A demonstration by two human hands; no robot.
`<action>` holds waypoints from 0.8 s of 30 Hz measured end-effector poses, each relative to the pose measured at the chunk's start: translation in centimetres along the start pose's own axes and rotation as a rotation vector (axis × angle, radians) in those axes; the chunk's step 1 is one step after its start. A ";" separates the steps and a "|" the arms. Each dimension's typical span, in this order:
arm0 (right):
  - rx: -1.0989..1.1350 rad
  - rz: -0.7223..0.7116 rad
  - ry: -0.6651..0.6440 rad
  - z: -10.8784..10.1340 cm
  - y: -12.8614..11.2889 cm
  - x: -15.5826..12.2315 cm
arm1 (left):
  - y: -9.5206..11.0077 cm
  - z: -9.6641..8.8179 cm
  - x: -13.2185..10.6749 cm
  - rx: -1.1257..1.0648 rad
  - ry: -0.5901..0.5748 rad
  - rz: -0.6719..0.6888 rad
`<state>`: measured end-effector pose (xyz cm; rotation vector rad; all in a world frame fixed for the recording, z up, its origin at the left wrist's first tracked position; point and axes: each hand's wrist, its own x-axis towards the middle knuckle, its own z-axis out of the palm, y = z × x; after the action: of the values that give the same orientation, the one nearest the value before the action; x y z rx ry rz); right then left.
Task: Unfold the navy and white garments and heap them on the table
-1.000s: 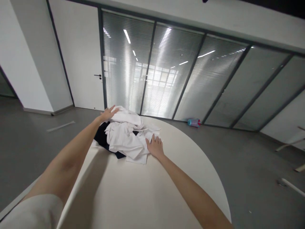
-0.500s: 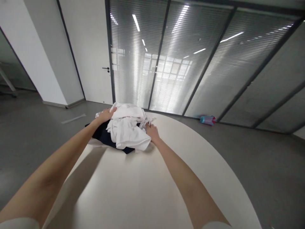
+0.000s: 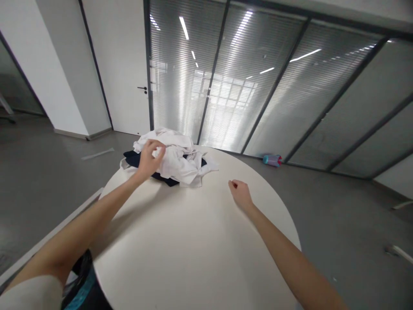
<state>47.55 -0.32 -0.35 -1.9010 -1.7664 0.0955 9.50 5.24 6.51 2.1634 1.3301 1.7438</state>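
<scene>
A heap of crumpled white cloth (image 3: 180, 165) lies at the far side of the round white table (image 3: 193, 241). Dark navy fabric (image 3: 132, 158) shows under the white at its left and front edges. My left hand (image 3: 151, 158) is in front of the heap's left part, fingers loosely curved with a gap between thumb and forefinger; I see nothing held in it. To the right of the heap, apart from it, my right hand (image 3: 240, 193) is curled into a loose fist over the tabletop, with nothing visible inside.
Beside the table at lower left is a black bag or bin liner (image 3: 84, 275) with a blue part. A blue and red patterned item (image 3: 272, 160) lies on the floor by the glass partition (image 3: 238, 99). A pale strip (image 3: 97, 153) lies on the floor at left.
Both hands have come away from the sides of the cloth heap and drawn nearer to me. My right hand has moved right and curled up. The view has shifted, showing the black bag.
</scene>
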 end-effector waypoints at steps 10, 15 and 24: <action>0.082 -0.665 -0.344 -4.0 -3.1 -14.7 | 7.8 -1.1 -15.3 -0.221 -0.974 0.381; 0.031 -0.640 -0.551 -3.7 -4.0 -15.8 | 8.4 -0.6 -15.8 -0.130 -1.056 0.413; 0.002 -0.625 -0.540 -2.9 -3.2 -15.6 | 7.6 -0.8 -15.8 -0.057 -1.088 0.449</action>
<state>43.61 -16.04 -1.24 -1.3027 -2.6372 0.4066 13.39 -10.04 -1.29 2.7769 0.5165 0.3695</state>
